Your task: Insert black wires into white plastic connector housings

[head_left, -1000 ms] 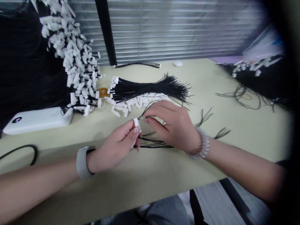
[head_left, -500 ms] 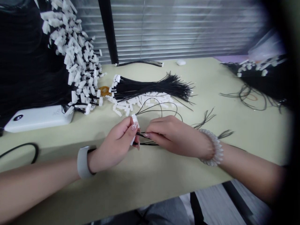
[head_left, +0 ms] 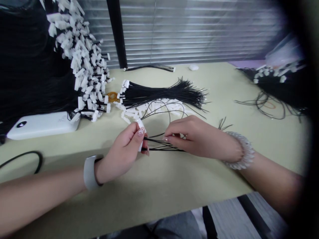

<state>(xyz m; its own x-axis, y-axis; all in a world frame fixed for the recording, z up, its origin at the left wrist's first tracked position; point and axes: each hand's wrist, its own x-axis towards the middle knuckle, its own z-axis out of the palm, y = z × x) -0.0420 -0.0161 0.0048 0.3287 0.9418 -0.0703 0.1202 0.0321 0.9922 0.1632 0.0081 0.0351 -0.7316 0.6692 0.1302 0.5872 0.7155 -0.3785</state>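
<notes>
Left hand (head_left: 124,151) over table (head_left: 174,179) near front edge, thumb and fingers closed on white connector (head_left: 140,123), held upright. Black wires (head_left: 156,142) run from connector rightward into right hand (head_left: 196,137); its fingertips pinch wires just beside connector. Some wires loop up behind right hand. Behind hands: wire bundle (head_left: 161,93) lying flat, loose white connectors along its near side. Left: power bank (head_left: 42,124), big heap of connector-tipped wires (head_left: 82,66). Wristband (head_left: 89,172) on left wrist, bracelet (head_left: 243,154) on right.
</notes>
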